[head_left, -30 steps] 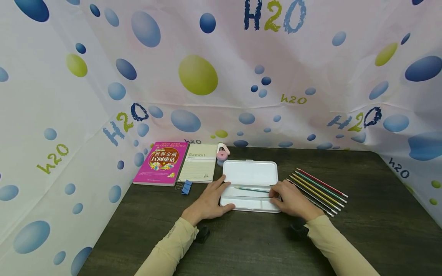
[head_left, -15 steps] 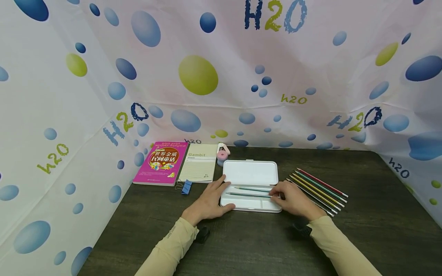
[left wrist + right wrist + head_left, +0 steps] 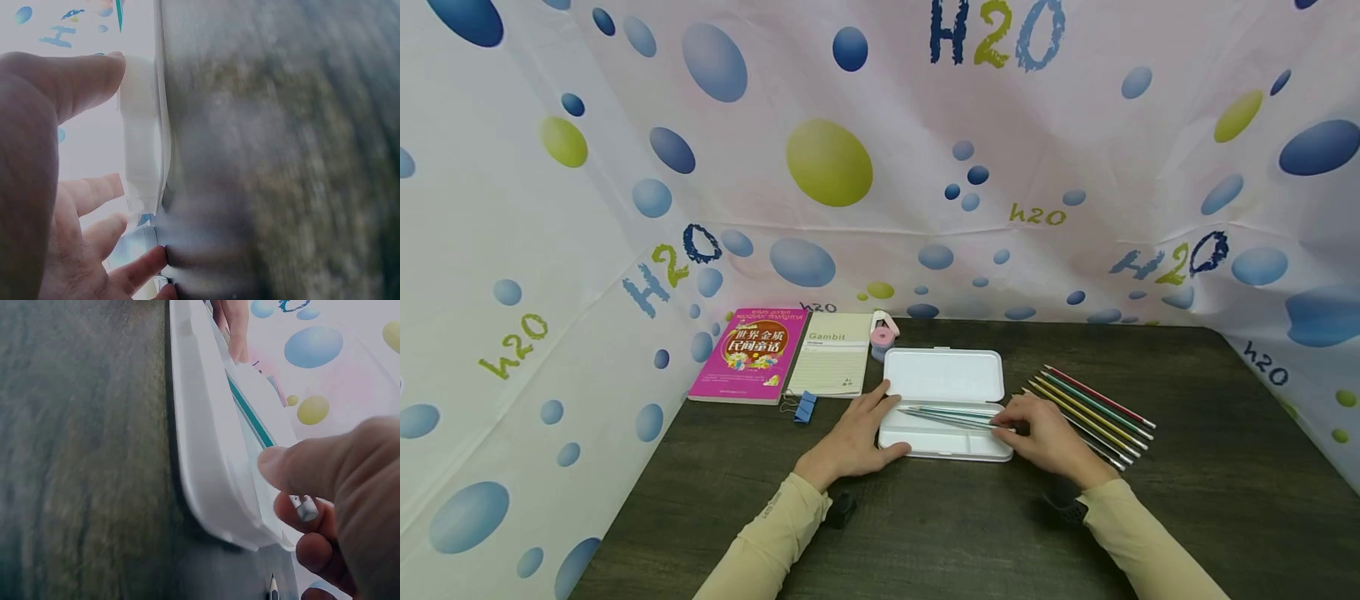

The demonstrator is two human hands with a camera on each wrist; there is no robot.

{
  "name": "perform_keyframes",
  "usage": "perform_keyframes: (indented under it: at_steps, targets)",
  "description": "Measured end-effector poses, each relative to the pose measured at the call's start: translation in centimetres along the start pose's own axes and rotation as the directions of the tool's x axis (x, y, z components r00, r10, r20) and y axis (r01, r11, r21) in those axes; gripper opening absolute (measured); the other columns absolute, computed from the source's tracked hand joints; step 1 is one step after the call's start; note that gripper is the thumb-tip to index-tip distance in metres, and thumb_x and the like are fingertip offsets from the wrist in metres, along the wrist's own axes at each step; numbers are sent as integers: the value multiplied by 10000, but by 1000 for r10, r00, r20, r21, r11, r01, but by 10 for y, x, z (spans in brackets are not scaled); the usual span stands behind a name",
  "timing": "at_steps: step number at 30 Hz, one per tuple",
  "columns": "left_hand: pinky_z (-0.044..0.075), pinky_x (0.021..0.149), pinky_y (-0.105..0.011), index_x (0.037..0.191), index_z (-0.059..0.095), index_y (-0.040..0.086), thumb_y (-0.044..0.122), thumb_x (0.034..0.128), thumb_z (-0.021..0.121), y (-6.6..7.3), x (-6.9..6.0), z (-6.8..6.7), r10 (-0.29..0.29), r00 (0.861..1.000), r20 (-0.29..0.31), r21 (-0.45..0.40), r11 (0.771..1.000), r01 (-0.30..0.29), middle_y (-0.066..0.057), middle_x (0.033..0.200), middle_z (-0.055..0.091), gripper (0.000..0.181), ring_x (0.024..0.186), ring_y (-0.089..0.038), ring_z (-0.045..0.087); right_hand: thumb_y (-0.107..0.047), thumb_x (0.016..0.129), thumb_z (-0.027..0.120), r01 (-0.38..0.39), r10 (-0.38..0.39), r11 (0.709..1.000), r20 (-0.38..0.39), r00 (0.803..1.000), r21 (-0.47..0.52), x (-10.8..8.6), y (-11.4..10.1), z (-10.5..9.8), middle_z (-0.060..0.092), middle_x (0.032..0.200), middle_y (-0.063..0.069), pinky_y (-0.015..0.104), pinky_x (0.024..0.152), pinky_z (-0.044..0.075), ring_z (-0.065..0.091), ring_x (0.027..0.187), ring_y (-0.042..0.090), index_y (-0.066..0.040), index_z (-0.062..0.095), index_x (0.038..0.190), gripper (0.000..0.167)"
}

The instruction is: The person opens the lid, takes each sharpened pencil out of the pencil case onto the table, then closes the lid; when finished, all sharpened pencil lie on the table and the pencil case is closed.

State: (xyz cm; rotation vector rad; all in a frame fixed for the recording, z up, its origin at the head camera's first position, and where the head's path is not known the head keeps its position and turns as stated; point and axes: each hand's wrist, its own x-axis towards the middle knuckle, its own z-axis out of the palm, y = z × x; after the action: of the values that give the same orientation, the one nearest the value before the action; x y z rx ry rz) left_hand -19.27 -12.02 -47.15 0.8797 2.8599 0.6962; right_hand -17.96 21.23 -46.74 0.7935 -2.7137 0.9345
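Note:
An open white pencil case (image 3: 925, 448) lies in the middle of the table, its lid (image 3: 943, 375) folded back. My left hand (image 3: 853, 433) rests against the case's left end, thumb near the front corner and fingers spread toward the back. The left wrist view shows the thumb touching the white wall (image 3: 144, 119). Over the right part of the tray, my right hand (image 3: 1037, 433) pinches a green pencil (image 3: 250, 415) near its white end, between thumb and fingers. Its tip points left, close beside the pencil (image 3: 951, 411) lying in the rear compartment; how many lie there is unclear.
Right of the case, several pencils (image 3: 1093, 417) lie slanted side by side on the dark table (image 3: 940, 533). At the back left are a pink book (image 3: 748, 354), a notebook (image 3: 831, 354), a blue binder clip (image 3: 805, 407) and a small pink-and-white object (image 3: 883, 335).
My right hand has shifted slightly right. The pinched pencil's tip has swung toward the back of the tray, so it now slants close to the pencil there. The left hand stays in place.

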Motion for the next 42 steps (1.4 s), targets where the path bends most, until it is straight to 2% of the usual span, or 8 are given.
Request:
perform_keyframes:
  at_steps: [6, 15, 20, 23, 28, 34, 39, 42]
  targets:
    - [287, 1141, -539, 1536, 374, 111, 538, 917, 638, -1, -1, 0, -5, 1000, 2, -1, 1000, 5, -109, 1646, 178, 797, 1454, -414, 247, -84, 844, 795, -19, 19, 1000, -59, 998, 9, -9, 4, -4, 653, 878, -165, 309, 710, 512, 584, 836, 67, -185, 782, 926, 131]
    - [280, 1146, -533, 1541, 366, 118, 541, 915, 638, -2, -1, -2, -22, 1000, 10, 1, 1000, 22, -92, 1650, 169, 803, 1456, -404, 244, -107, 862, 784, -59, 59, 998, -136, 989, 3, -27, 8, -16, 644, 873, -125, 281, 623, 489, 561, 759, 46, -155, 788, 956, 106]
    - [281, 1146, -533, 1541, 366, 124, 543, 916, 636, -2, -1, -2, -23, 1000, 10, 7, 1000, 23, -91, 1651, 169, 800, 1459, -399, 242, -106, 854, 792, -113, 107, 993, -206, 973, -16, -43, 14, -24, 650, 896, -115, 279, 628, 489, 567, 768, 42, -177, 786, 951, 120]
    - [279, 1147, -533, 1541, 367, 123, 540, 915, 640, -2, -1, -2, -25, 1000, 10, 7, 1000, 25, -90, 1651, 168, 800, 1459, -398, 243, -113, 854, 794, -132, 124, 991, -241, 962, -16, -55, 19, -31, 649, 880, -117, 246, 593, 442, 539, 725, 39, -174, 786, 948, 112]
    - [284, 1144, -534, 1539, 368, 115, 537, 916, 640, -2, 0, -2, -22, 1000, 10, 9, 1000, 22, -95, 1650, 170, 800, 1455, -402, 248, -98, 850, 794, -160, 150, 987, -284, 947, -13, -77, 29, -42, 650, 848, -110, 208, 560, 394, 498, 659, 41, -152, 784, 931, 98]
    - [291, 1139, -540, 1536, 371, 101, 526, 918, 644, 0, 0, -5, -16, 1000, 7, 9, 1000, 16, -108, 1646, 177, 798, 1451, -411, 253, -69, 833, 801, -206, 180, 978, -335, 925, -43, -97, 38, -54, 656, 834, -102, 176, 577, 399, 509, 665, 15, -148, 780, 912, 114]
    - [288, 1143, -534, 1537, 370, 106, 529, 917, 645, 0, 0, -4, -18, 1000, 8, 14, 1000, 18, -102, 1647, 174, 800, 1454, -401, 251, -97, 818, 819, -278, 235, 957, -347, 908, -77, -107, 42, -58, 663, 809, -85, 199, 562, 396, 506, 661, 12, -151, 783, 893, 99]
    - [292, 1141, -533, 1536, 373, 111, 530, 916, 647, -1, 0, -3, -18, 1000, 7, 13, 1000, 18, -99, 1647, 176, 797, 1453, -400, 254, -121, 807, 832, -310, 260, 945, -334, 906, -105, -111, 44, -57, 665, 815, -83, 232, 558, 407, 503, 660, 2, -171, 782, 872, 96]
